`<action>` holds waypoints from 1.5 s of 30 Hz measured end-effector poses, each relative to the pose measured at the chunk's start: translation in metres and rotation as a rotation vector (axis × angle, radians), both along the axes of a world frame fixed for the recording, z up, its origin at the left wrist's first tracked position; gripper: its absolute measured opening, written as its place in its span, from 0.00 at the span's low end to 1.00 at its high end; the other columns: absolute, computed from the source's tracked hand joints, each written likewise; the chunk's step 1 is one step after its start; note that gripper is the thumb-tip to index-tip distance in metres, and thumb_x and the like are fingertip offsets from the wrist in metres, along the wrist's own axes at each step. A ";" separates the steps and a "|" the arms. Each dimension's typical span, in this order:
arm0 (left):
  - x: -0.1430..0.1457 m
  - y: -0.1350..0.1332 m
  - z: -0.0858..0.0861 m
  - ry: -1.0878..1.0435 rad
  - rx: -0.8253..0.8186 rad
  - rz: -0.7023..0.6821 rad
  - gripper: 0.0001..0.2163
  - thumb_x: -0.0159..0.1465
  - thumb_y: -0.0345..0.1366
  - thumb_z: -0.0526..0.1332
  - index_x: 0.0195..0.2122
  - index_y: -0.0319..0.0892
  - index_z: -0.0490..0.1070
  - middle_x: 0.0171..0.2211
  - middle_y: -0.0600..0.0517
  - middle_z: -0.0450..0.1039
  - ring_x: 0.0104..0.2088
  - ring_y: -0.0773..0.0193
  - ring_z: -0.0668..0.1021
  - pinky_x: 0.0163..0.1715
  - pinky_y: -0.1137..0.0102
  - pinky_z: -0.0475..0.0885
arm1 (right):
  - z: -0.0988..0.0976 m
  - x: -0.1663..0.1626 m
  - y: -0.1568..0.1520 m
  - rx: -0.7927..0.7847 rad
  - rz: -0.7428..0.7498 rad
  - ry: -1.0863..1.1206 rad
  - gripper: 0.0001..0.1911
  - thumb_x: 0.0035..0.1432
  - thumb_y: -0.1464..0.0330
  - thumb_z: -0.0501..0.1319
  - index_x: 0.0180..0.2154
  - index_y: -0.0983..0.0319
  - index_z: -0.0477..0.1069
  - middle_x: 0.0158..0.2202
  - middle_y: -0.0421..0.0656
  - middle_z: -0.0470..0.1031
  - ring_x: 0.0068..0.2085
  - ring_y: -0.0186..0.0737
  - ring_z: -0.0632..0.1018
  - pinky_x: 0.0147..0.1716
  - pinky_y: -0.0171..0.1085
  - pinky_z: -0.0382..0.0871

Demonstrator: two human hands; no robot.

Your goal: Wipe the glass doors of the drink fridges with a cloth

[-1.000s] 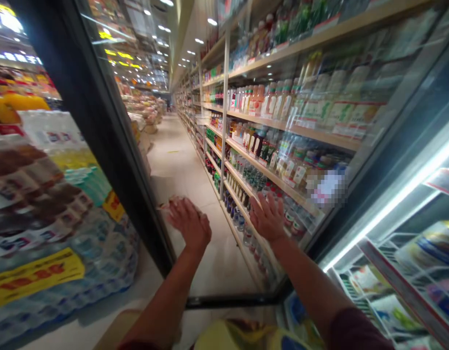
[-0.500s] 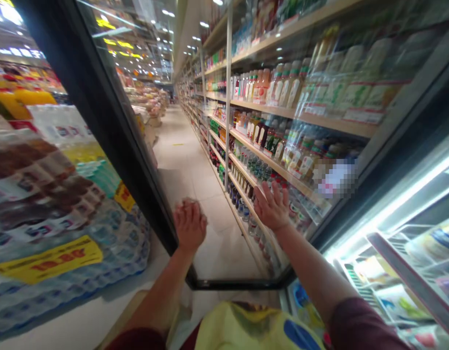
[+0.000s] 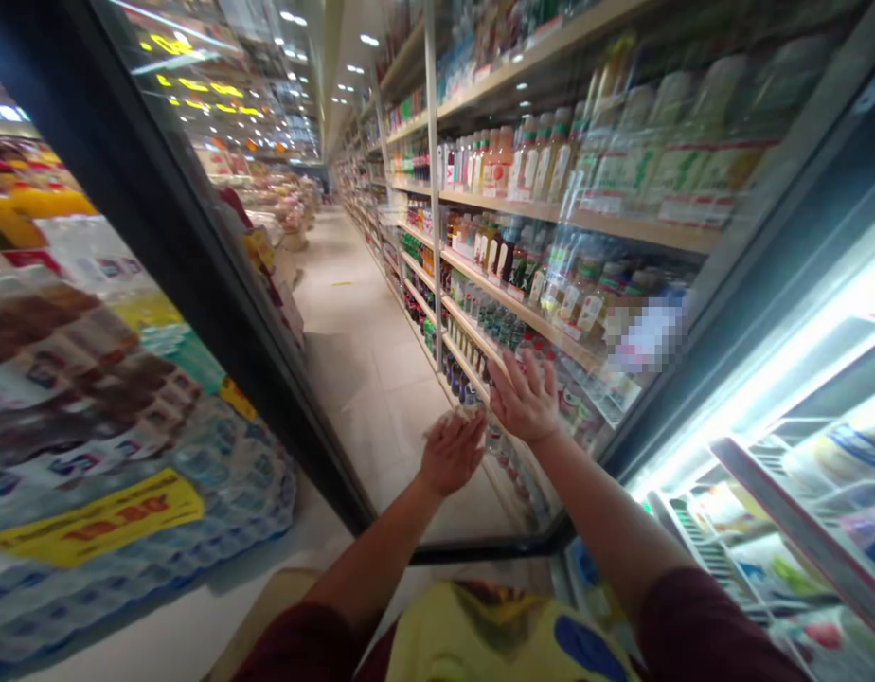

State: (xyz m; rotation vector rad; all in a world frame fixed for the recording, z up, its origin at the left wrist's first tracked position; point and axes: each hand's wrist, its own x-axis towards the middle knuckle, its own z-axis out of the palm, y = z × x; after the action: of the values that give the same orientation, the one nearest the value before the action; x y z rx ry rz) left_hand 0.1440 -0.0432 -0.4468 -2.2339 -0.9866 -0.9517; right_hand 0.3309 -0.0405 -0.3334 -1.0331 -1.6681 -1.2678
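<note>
A glass door with a black frame (image 3: 491,549) stands open before me, and shelves of drinks show through or in its pane. My left hand (image 3: 452,457) presses a pale, crumpled cloth (image 3: 460,417) against the glass near the middle. Only the cloth's edge shows past my fingertips; the rest is under the hand. Close to its right, my right hand (image 3: 528,407) is held at the pane with fingers spread and nothing in it. Whether the whole right palm touches the glass I cannot tell.
On the right is a lit cooler with wire shelves (image 3: 754,455) and packaged goods. At the left stand stacked bottle packs (image 3: 224,483) with a yellow price sign (image 3: 100,516). Bottle shelves (image 3: 580,213) and a tiled aisle (image 3: 345,332) appear in the pane.
My left hand has moved right across the glass with the cloth, from near the left frame to beside my right hand. The right hand has barely moved; the view has shifted slightly.
</note>
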 end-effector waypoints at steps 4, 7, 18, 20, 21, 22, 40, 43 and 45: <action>0.014 0.008 0.018 0.009 0.002 0.019 0.24 0.72 0.45 0.53 0.68 0.51 0.62 0.65 0.50 0.65 0.64 0.55 0.68 0.70 0.58 0.44 | 0.000 0.000 0.001 -0.005 -0.006 -0.003 0.25 0.66 0.62 0.56 0.63 0.55 0.68 0.64 0.44 0.70 0.72 0.46 0.56 0.73 0.50 0.39; 0.009 0.006 0.010 0.011 -0.014 0.038 0.23 0.72 0.44 0.54 0.67 0.51 0.63 0.65 0.49 0.65 0.64 0.56 0.69 0.70 0.59 0.46 | 0.001 0.001 0.000 -0.017 0.000 -0.006 0.26 0.65 0.63 0.56 0.64 0.55 0.67 0.64 0.43 0.69 0.72 0.46 0.56 0.73 0.49 0.38; -0.131 -0.009 -0.048 -0.166 -0.027 0.275 0.22 0.72 0.42 0.48 0.56 0.36 0.73 0.53 0.35 0.75 0.62 0.45 0.71 0.66 0.45 0.53 | -0.004 0.004 0.001 -0.028 0.047 0.022 0.28 0.65 0.63 0.57 0.65 0.55 0.65 0.64 0.45 0.70 0.71 0.47 0.59 0.73 0.49 0.37; -0.136 -0.001 -0.029 -0.212 -0.014 0.313 0.24 0.72 0.43 0.47 0.60 0.32 0.69 0.58 0.30 0.70 0.67 0.41 0.63 0.66 0.43 0.52 | -0.006 0.004 0.003 -0.050 0.048 0.031 0.28 0.65 0.63 0.57 0.66 0.54 0.65 0.63 0.45 0.71 0.70 0.47 0.62 0.73 0.49 0.37; -0.135 0.005 -0.014 -0.234 -0.008 0.332 0.26 0.72 0.44 0.47 0.63 0.30 0.66 0.62 0.29 0.65 0.70 0.40 0.57 0.66 0.42 0.51 | -0.006 0.004 0.003 -0.062 0.047 0.034 0.28 0.65 0.63 0.58 0.66 0.54 0.64 0.63 0.45 0.71 0.69 0.47 0.63 0.73 0.49 0.36; -0.132 0.012 0.004 -0.258 0.000 0.347 0.27 0.72 0.44 0.47 0.65 0.29 0.62 0.66 0.28 0.60 0.72 0.39 0.52 0.67 0.41 0.49 | -0.006 0.004 0.004 -0.070 0.044 0.037 0.28 0.65 0.63 0.58 0.66 0.53 0.64 0.63 0.45 0.71 0.69 0.47 0.64 0.73 0.49 0.36; -0.053 0.022 0.116 -0.203 0.149 0.183 0.25 0.72 0.43 0.52 0.69 0.43 0.60 0.69 0.42 0.57 0.72 0.49 0.54 0.72 0.48 0.39 | 0.002 0.001 0.001 0.001 0.029 -0.007 0.27 0.65 0.64 0.57 0.64 0.57 0.67 0.64 0.45 0.70 0.72 0.46 0.58 0.73 0.49 0.37; -0.082 0.033 0.143 -0.369 0.163 0.283 0.28 0.73 0.42 0.48 0.72 0.36 0.52 0.71 0.37 0.49 0.73 0.46 0.45 0.70 0.42 0.42 | 0.000 0.000 0.002 -0.005 0.031 0.008 0.27 0.64 0.64 0.57 0.64 0.56 0.67 0.64 0.45 0.70 0.71 0.46 0.59 0.73 0.48 0.37; -0.096 0.031 0.131 -0.401 0.183 0.314 0.28 0.73 0.41 0.47 0.72 0.34 0.50 0.71 0.34 0.48 0.74 0.45 0.44 0.69 0.41 0.44 | 0.000 0.000 0.002 -0.005 0.041 0.019 0.27 0.64 0.65 0.58 0.64 0.55 0.66 0.64 0.44 0.70 0.71 0.46 0.60 0.73 0.48 0.36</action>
State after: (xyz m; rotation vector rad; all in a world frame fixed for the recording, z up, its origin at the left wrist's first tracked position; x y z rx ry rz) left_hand 0.0482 -0.0125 -0.3155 -1.7063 -1.3182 -1.3085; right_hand 0.3304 -0.0384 -0.3334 -1.0056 -1.6705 -1.2247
